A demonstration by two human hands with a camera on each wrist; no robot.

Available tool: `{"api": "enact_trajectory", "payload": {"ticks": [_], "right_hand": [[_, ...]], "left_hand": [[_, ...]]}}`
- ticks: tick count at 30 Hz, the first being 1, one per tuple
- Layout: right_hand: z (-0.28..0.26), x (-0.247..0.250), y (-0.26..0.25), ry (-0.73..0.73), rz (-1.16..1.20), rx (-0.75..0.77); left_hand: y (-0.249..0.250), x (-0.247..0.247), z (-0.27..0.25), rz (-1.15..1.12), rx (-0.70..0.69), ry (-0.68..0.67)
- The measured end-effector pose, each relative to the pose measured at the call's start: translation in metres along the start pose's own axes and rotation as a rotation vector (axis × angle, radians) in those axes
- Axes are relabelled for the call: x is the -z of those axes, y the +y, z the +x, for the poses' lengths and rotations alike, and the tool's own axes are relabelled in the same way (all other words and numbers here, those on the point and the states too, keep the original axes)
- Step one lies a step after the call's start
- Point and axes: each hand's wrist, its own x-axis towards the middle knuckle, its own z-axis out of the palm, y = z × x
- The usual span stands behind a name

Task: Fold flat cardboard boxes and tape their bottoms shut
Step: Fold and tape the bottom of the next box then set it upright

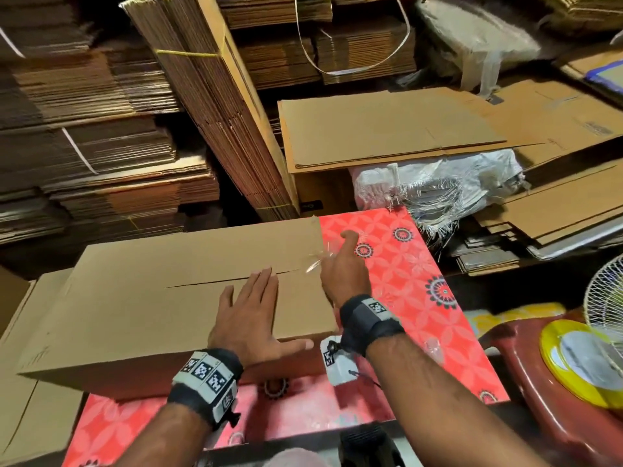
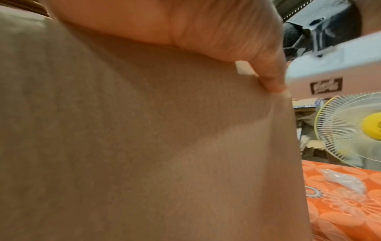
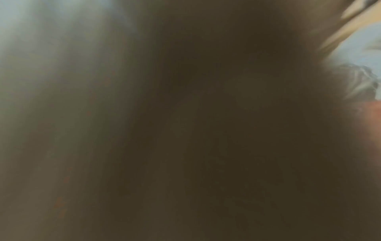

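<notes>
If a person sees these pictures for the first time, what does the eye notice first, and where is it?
First, the long cardboard box lying across the red patterned table, with the left hand pressing flat beside its flap seam. At the box's right end, the right hand holds clear tape. Stacks of flat cardboard fill the background.

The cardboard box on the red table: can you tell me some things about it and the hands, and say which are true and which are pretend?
1. The left hand lies flat on the cardboard box. True.
2. The seam between the box flaps is fully taped. False: most of it shows as an open slit.
3. The right hand is at the box's right end, with clear tape there. True.
4. The fan stands on the person's left. False: it is on the right.
</notes>
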Motion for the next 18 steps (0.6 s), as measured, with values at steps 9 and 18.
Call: {"api": "enact_trajectory", "payload": {"ticks": [9, 18], "right_hand": [[0.047, 0.083, 0.132, 0.153, 0.741, -0.465], [0.003, 0.072, 0.213, -0.039, -0.286, -0.119]], "left_hand": [[-0.066, 0.003, -0.019, -0.009, 0.02, -0.029], [-0.003, 0.003, 0.005, -0.042, -0.024, -0.077]]}}
